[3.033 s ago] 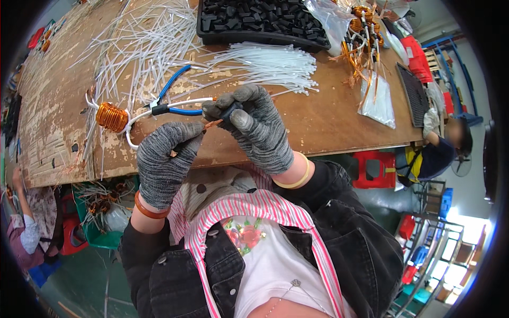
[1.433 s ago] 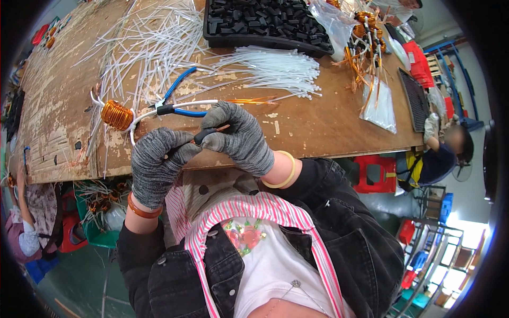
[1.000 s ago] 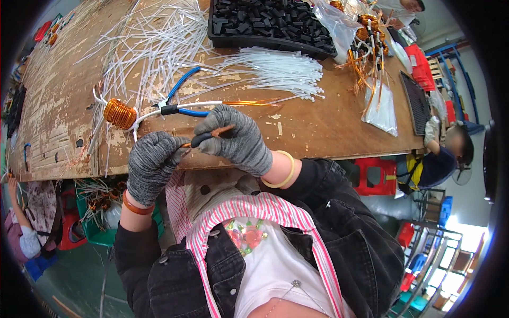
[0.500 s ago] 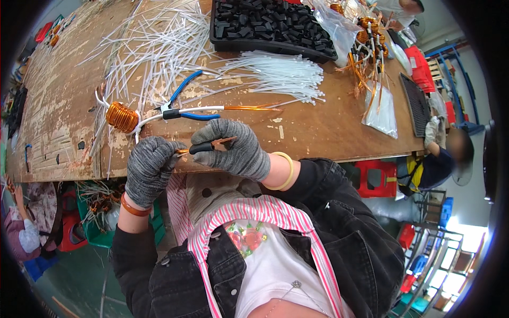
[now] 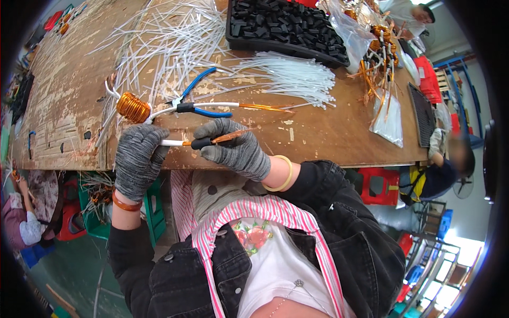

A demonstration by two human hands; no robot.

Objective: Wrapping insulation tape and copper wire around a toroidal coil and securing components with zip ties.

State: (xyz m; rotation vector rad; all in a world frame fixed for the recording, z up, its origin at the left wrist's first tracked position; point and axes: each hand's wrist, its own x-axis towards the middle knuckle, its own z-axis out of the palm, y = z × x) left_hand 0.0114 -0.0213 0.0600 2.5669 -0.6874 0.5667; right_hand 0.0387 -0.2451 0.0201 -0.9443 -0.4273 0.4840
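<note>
My gloved left hand [image 5: 139, 159] is closed around a lead whose white sleeving [image 5: 172, 143] shows beside its fingertips. My gloved right hand [image 5: 236, 151] pinches a short black sleeve [image 5: 201, 143] threaded on the bare copper of that lead. Frayed copper strands [image 5: 233, 135] stick out beyond the sleeve across the right fingers. Just above the left hand lies a copper-wound coil [image 5: 133, 108]. Its other white lead [image 5: 222, 105] runs right to a bare copper end and carries a second black sleeve [image 5: 185, 107]. Blue-handled pliers [image 5: 198, 84] lie under this lead.
Loose white cable ties [image 5: 169, 47] spread over the wooden table [image 5: 58, 106], with a neater bundle [image 5: 297, 79] to the right. Behind stands a black tray [image 5: 339, 59] of black sleeves. More coils [image 5: 383, 42] are heaped far right. Co-workers [image 5: 448, 164] sit at both sides.
My left hand has shifted left and slightly down, so white sleeving and copper now show between the hands. My right hand keeps its pinch on the black sleeve. The whole view has shifted slightly.
</note>
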